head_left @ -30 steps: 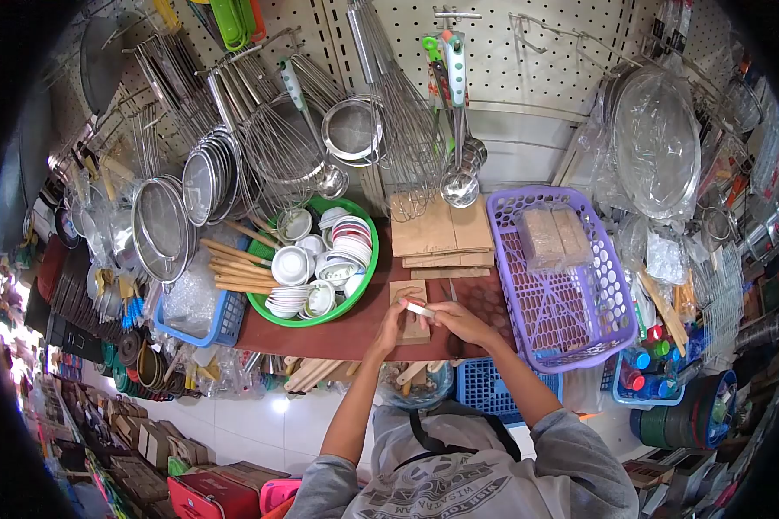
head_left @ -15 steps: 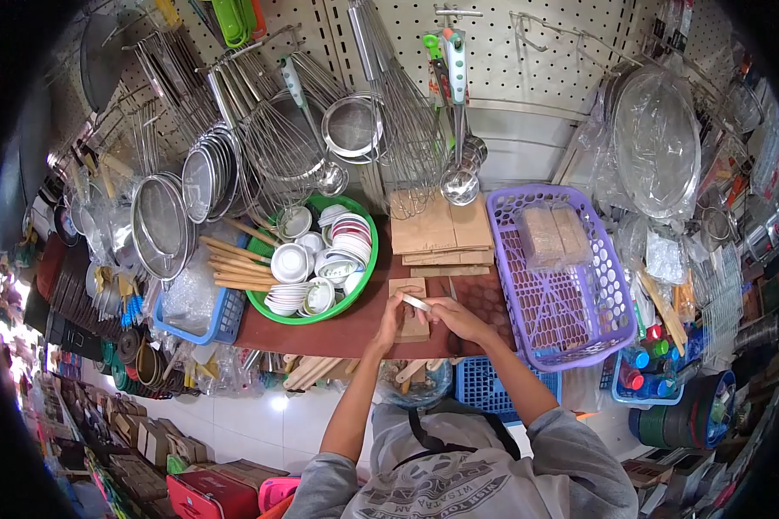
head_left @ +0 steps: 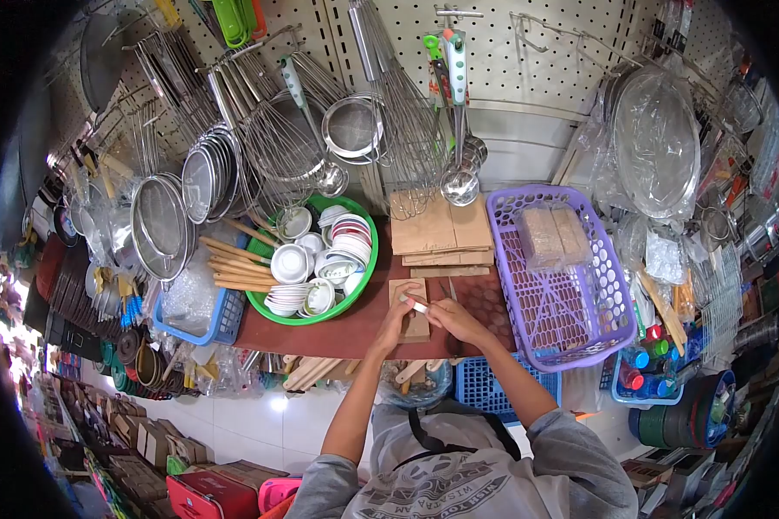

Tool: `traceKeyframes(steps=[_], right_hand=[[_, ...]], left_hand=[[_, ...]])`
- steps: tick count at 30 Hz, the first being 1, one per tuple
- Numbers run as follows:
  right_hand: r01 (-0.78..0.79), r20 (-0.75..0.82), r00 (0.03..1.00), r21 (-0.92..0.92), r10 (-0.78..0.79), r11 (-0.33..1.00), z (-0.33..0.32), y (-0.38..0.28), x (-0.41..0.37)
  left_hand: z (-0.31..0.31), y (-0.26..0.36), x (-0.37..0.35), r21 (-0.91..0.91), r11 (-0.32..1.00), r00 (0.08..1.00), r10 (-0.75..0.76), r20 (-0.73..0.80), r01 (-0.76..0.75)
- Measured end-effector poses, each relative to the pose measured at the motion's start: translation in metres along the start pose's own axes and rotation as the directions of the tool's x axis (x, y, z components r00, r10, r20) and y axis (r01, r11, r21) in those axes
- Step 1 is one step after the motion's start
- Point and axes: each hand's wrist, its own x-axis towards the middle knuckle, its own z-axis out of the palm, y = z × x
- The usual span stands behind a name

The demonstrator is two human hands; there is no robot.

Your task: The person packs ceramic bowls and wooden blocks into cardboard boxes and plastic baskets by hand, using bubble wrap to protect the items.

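Over the front of the brown-red tabletop, both my hands are closed on a small, narrow white object point(head_left: 419, 306). Its exact kind is too small to tell. My left hand point(head_left: 395, 317) pinches it from the left. On the other side, my right hand point(head_left: 453, 318) grips its right end with bent fingers. Beneath them lies a small piece of brown cardboard point(head_left: 417, 330), partly hidden by my left hand. Just behind, a stack of larger folded brown cardboard point(head_left: 441, 227) rests on the table.
A green basket point(head_left: 365, 298) of small white bowls and wooden-handled tools stands left. On the right sits a purple basket point(head_left: 619, 290) holding a plastic-wrapped brown block point(head_left: 552, 238). Whisks point(head_left: 404, 130), strainers point(head_left: 352, 128) and ladles point(head_left: 460, 186) hang from the pegboard behind.
The white object has tilted and slid slightly lower and to the right between my fingers. My right hand has shifted a little; the baskets and cardboard stack stay put.
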Motion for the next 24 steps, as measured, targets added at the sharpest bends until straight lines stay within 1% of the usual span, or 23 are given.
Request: traceKeyframes(steps=[1,4,6,7,9,10,12,13,15,16,19,22,24], right_hand=[[0.012,0.013,1.0,0.009,-0.012,1.0,-0.001,-0.001,-0.001],[0.125,-0.001,0.992,0.123,-0.126,0.984,0.003,-0.003,-0.001],[0.105,0.036,0.993,0.156,-0.112,0.982,0.002,0.003,0.002],[0.094,0.054,0.993,0.173,-0.105,0.98,0.002,0.006,0.003],[0.08,0.037,0.996,0.085,-0.083,0.993,0.001,0.007,0.002],[0.072,0.028,0.997,0.04,-0.073,0.997,0.001,0.007,0.002],[0.048,0.045,0.998,0.021,-0.049,0.999,-0.003,0.007,0.002],[0.035,0.054,0.998,0.01,-0.035,0.999,-0.005,0.006,0.002],[0.037,0.05,0.998,0.097,-0.042,0.995,-0.003,-0.002,-0.003],[0.038,0.048,0.998,0.14,-0.046,0.989,-0.002,-0.006,-0.005],[0.079,0.081,0.992,0.169,-0.094,0.982,0.0,0.007,0.001],[0.095,0.047,0.993,0.173,-0.104,0.98,0.001,0.008,0.001],[0.069,0.057,0.996,0.089,-0.074,0.994,0.0,0.001,0.0]], left_hand=[[-0.001,-0.001,0.001,-0.028,1.0,1.0,0.0,0.004,0.0],[-0.004,-0.002,0.003,-0.124,0.992,1.0,-0.01,0.028,0.013],[-0.009,-0.001,0.002,-0.2,0.979,0.998,-0.027,0.063,0.039],[-0.01,-0.001,0.003,-0.182,0.983,0.998,-0.012,0.068,0.025],[-0.008,0.002,0.006,-0.145,0.989,0.997,0.018,0.082,-0.006],[-0.005,0.006,0.004,-0.074,0.997,0.998,-0.011,0.054,0.015],[0.003,0.013,-0.003,0.066,0.996,0.998,-0.063,-0.008,0.064],[0.002,0.01,-0.002,0.06,0.996,0.998,-0.061,-0.005,0.062],[-0.001,0.001,0.002,0.048,0.997,0.998,-0.059,0.004,0.058],[-0.003,-0.002,0.004,0.016,0.998,0.998,-0.054,0.015,0.053],[-0.004,0.001,0.004,-0.076,0.996,0.999,-0.041,0.031,0.043],[-0.003,0.007,0.002,-0.141,0.989,0.999,-0.027,0.04,0.032],[-0.004,0.008,0.003,-0.161,0.987,0.998,0.001,0.069,0.01]])
